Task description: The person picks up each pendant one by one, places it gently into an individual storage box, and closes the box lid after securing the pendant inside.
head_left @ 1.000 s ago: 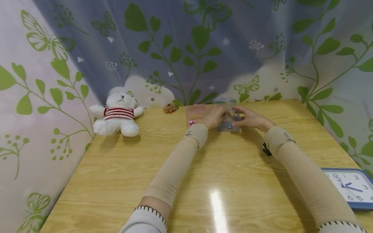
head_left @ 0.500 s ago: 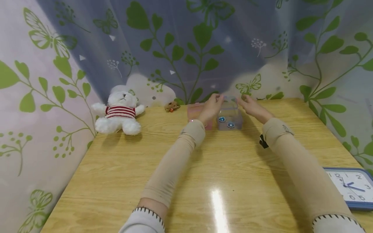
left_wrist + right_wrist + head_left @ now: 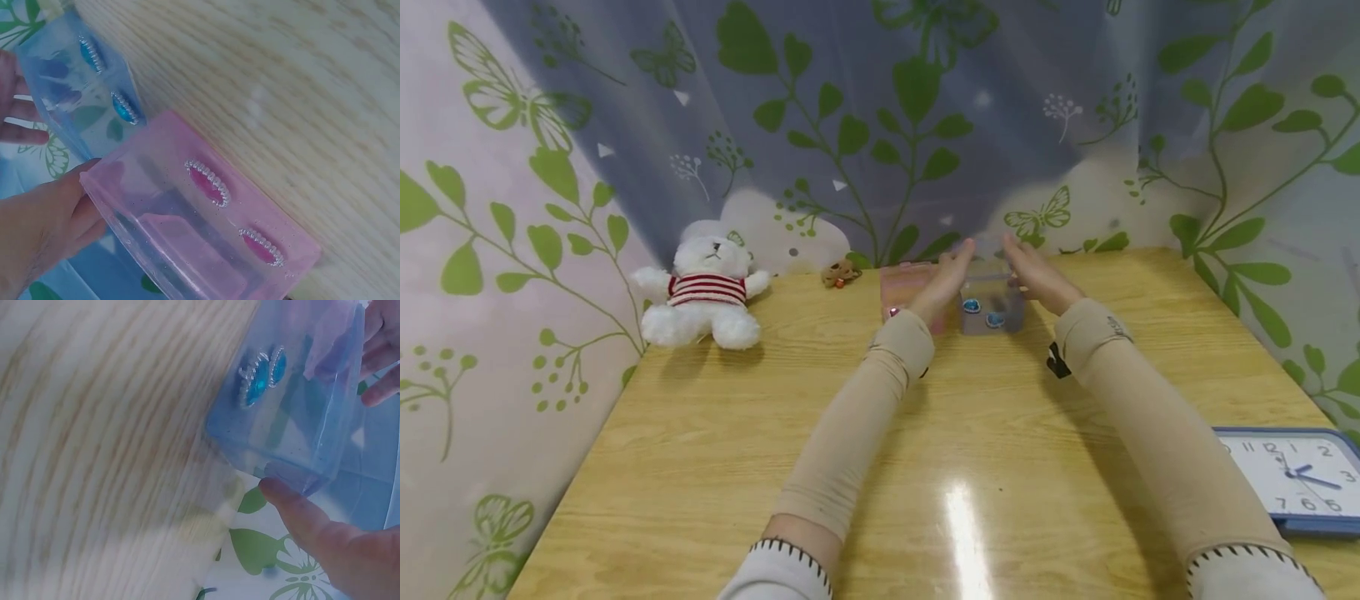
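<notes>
A see-through bluish box (image 3: 992, 293) with two blue gems on its front stands at the back of the table, between my hands. My left hand (image 3: 946, 282) is at its left side, fingers straight and pointing up. On the other side my right hand (image 3: 1040, 273) also has its fingers extended; in the right wrist view its thumb (image 3: 290, 503) meets the box's lower edge, or lies very near it. Close to my left hand is a pink see-through box (image 3: 181, 187) with two pink gems, partly hidden behind that hand in the head view.
A white teddy bear (image 3: 709, 287) in a striped shirt sits at the back left. A small brown trinket (image 3: 840, 273) lies by the back edge. At the right front is a blue-framed clock (image 3: 1296, 475). A patterned curtain (image 3: 820, 125) hangs behind the wooden table (image 3: 760, 433).
My left hand has come off the front of the bluish box to its left side, uncovering both blue gems. The right hand's fingers have straightened and moved up along its right side.
</notes>
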Demonstrator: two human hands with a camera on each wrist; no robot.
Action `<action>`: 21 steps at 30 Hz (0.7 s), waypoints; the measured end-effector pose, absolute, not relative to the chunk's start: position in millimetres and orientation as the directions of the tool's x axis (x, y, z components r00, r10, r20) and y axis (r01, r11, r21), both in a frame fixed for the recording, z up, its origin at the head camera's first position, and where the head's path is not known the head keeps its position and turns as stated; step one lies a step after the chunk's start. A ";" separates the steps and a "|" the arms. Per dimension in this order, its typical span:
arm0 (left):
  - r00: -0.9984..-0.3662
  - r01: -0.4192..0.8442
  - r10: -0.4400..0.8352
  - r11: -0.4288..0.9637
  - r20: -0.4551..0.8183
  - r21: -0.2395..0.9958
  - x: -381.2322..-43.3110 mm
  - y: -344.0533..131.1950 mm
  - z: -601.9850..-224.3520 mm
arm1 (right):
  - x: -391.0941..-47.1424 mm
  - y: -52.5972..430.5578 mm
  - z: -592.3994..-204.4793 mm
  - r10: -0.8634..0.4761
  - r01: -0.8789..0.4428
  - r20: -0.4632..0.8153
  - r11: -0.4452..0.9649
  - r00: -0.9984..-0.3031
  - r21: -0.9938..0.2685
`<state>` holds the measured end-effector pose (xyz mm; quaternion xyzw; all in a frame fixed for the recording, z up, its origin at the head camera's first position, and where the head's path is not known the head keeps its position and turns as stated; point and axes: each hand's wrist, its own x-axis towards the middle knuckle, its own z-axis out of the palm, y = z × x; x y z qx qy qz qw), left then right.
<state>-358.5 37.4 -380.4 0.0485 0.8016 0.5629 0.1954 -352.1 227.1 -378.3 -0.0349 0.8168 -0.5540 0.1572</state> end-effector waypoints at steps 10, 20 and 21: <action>-0.962 -0.066 0.228 0.339 -0.150 0.939 -353.1 43.1 -385.3 | -349.9 223.7 -381.5 -0.173 0.098 -0.156 0.304 -0.972 -0.948; -0.993 0.033 0.118 0.396 -0.015 0.918 -345.8 45.1 -383.0 | -342.6 235.6 -384.1 -0.073 0.001 -0.037 0.442 -0.997 -0.897; -0.993 0.036 0.118 0.408 -0.013 0.912 -345.0 44.2 -382.6 | -342.2 237.0 -384.9 -0.077 -0.006 -0.032 0.452 -0.997 -0.892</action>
